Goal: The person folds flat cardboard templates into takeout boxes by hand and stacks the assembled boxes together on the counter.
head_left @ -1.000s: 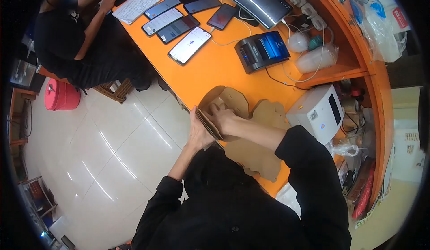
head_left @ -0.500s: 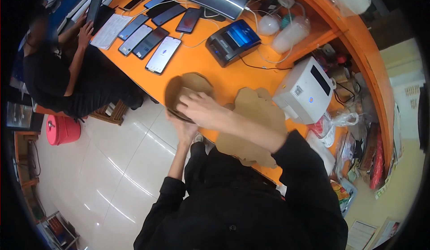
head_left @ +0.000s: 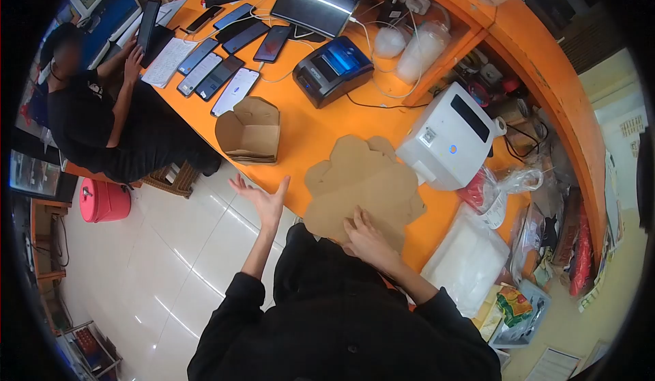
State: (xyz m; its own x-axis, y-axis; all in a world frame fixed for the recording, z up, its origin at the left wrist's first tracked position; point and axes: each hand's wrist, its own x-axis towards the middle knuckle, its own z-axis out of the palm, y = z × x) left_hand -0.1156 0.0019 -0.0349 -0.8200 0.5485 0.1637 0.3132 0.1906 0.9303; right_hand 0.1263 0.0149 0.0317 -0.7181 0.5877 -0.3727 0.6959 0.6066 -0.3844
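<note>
My left hand [head_left: 265,203] is held in the air past the orange table's edge, fingers spread and thumb apart, with nothing in it. Just beyond it stands a folded brown cardboard box [head_left: 260,135], open at the top; its layered edges look like several nested together. My right hand [head_left: 372,242] rests at the near edge of a pile of flat, scalloped cardboard blanks [head_left: 365,176]. Its fingers are slightly bent and apart, touching the top blank.
Several phones [head_left: 235,91] lie beyond the box, near a tablet [head_left: 316,5]. A black printer [head_left: 333,74] and a white printer [head_left: 447,138] stand on the table. Plastic bags [head_left: 471,258] lie at right. A seated person [head_left: 102,115] holds a tablet at left.
Both hands have let go of the folded box, which now stands on the table. My right hand has moved right and down to the flat blanks; my left hand has opened and drawn back.
</note>
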